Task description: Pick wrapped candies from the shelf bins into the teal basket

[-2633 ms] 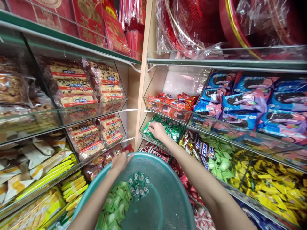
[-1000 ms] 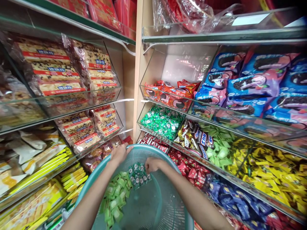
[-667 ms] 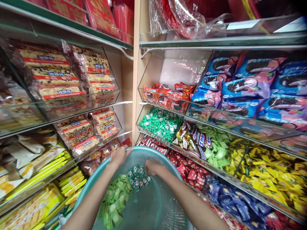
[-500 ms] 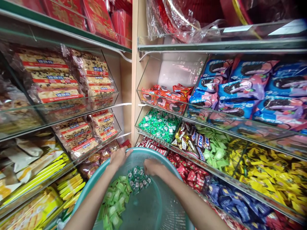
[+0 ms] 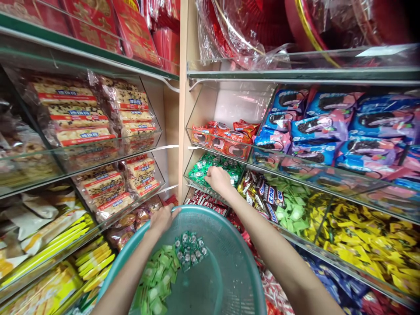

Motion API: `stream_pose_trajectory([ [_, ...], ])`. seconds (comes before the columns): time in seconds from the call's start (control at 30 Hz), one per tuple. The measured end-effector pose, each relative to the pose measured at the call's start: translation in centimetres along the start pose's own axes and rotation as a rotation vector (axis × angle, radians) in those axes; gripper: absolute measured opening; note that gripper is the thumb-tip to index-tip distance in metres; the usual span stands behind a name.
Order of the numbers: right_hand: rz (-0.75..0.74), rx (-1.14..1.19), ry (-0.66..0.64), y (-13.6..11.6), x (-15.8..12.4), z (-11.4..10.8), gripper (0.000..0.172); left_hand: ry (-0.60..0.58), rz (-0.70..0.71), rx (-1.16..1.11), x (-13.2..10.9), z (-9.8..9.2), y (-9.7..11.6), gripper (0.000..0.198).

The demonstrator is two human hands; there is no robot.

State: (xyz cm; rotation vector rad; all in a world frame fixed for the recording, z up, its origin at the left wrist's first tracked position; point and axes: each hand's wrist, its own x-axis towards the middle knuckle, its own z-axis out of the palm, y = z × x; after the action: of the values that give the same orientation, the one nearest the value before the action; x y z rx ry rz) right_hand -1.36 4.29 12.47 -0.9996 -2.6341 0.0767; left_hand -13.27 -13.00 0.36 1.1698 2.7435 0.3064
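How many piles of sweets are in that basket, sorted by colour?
Light green pile: 1
Dark green pile: 1
Total in the basket: 2

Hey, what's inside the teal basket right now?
The teal basket holds a spread of light green candies and a smaller heap of dark green candies. The left forearm covers some light green ones.

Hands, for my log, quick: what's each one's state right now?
Left hand: closed on the teal basket rim.
Right hand: on the green candies in their bin, grip cannot be told.
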Motion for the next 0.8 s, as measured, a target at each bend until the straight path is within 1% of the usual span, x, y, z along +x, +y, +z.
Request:
stream_pose_trajectory([
  [0.13, 0.045, -0.054, -0.094, -1.0, 0.8, 0.7, 0.026, 0.014, 0.005, 0.001, 0.1, 0.2, -0.1, 0.055],
  [0.23, 0.064, -0.057, -0.125, -1.3, 1.1, 1.1, 0.03, 0.019, 0.007, 0.009, 0.0, 0.2, -0.2, 0.055],
  [0.47, 0.106, -0.007, -0.118, -0.2, 1.5, 1.1, 0.026, 0.014, -0.011, 0.004, -0.3, 0.1, -0.5, 0.055],
  [0.7, 0.122, 0.089, -0.163, 0.9, 1.5, 0.5, 0.019, 0.012, 0.005, 0.008, -0.4, 0.1, -0.4, 0.054],
  [0.8, 0.134, 0.105, -0.141, 1.1, 1.5, 0.5, 0.016, 0.012, 0.009, 0.012, -0.5, 0.1, -0.4, 0.053],
])
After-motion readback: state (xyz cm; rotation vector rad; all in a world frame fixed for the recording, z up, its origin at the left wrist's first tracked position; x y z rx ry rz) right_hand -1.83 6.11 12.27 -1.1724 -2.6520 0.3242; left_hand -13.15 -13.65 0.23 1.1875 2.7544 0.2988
